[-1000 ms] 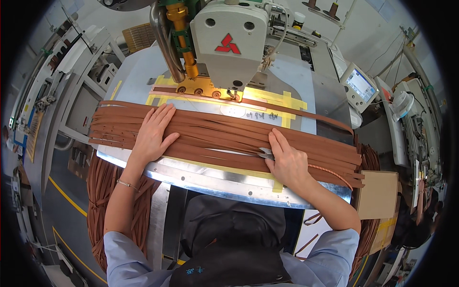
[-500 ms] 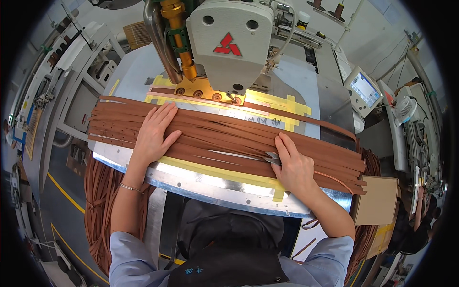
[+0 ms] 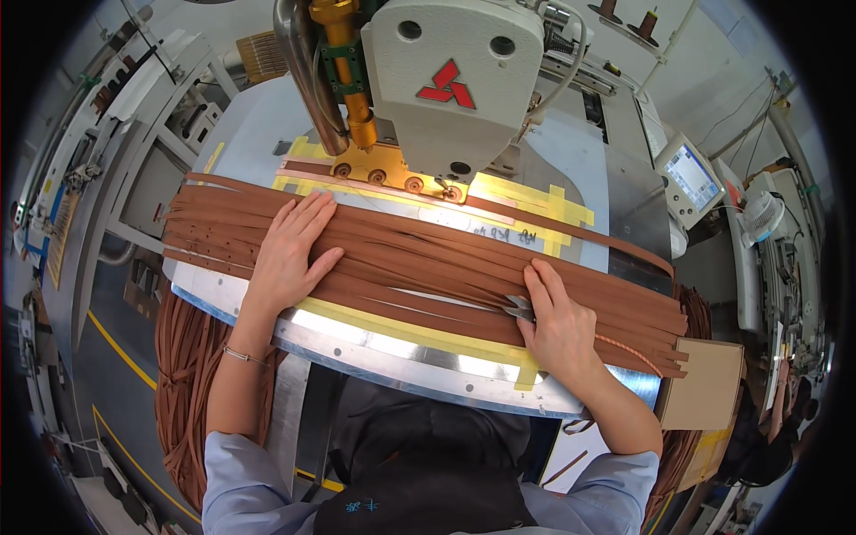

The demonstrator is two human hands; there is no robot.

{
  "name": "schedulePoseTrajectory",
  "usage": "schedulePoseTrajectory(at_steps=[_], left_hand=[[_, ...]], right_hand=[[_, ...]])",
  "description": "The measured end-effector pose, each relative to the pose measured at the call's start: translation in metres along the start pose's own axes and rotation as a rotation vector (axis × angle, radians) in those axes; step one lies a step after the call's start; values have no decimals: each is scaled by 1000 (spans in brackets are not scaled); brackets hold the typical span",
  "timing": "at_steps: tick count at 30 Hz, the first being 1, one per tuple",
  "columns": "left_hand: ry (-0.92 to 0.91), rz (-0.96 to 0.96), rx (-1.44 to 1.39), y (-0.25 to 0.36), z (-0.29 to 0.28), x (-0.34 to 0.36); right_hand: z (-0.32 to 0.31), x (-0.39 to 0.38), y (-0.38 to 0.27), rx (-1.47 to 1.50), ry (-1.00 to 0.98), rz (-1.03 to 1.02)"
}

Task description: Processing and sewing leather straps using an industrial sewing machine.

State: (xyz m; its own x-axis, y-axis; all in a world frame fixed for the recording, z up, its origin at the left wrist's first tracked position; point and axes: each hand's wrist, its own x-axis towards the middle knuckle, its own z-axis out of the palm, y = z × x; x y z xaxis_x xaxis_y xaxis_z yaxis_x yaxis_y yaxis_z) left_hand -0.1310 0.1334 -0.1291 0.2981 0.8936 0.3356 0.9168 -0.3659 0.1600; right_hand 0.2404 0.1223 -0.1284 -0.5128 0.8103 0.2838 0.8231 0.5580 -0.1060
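Observation:
A wide layer of brown leather straps [image 3: 419,234] lies side by side across the metal machine table. My left hand [image 3: 294,245] rests flat on the straps left of the middle, fingers spread and pointing away from me. Toward the right end of the straps, my right hand [image 3: 560,325] is closed around a pair of thread snips [image 3: 519,308]. The blades stick out to the left of my fingers, and the handle is hidden in the palm. From beneath that hand a twisted cord [image 3: 631,346] runs right over the straps.
Just beyond the straps stands the white sewing machine head [image 3: 455,98]. Under it, a strap runs past a lit yellow clamp plate [image 3: 392,171]. More straps [image 3: 192,392] hang at the left. A cardboard box [image 3: 703,385] stands right; a control screen [image 3: 691,176] is behind.
The whole view has shifted slightly, so machine and table sit a little farther right and lower. Both hands keep nearly the same places on the straps.

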Motion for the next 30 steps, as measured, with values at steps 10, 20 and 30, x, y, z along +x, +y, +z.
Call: schedulePoseTrajectory(at_steps=[10,20,30], left_hand=[[15,0,18,-1,1,-4],[0,53,-14,6,-4,-10],[15,61,-67,5,-17,-7]], right_hand=[[-8,5,-2,62,-37,19],[-40,37,-28,392,-90,181],[-34,95,-54,540,-159,385]])
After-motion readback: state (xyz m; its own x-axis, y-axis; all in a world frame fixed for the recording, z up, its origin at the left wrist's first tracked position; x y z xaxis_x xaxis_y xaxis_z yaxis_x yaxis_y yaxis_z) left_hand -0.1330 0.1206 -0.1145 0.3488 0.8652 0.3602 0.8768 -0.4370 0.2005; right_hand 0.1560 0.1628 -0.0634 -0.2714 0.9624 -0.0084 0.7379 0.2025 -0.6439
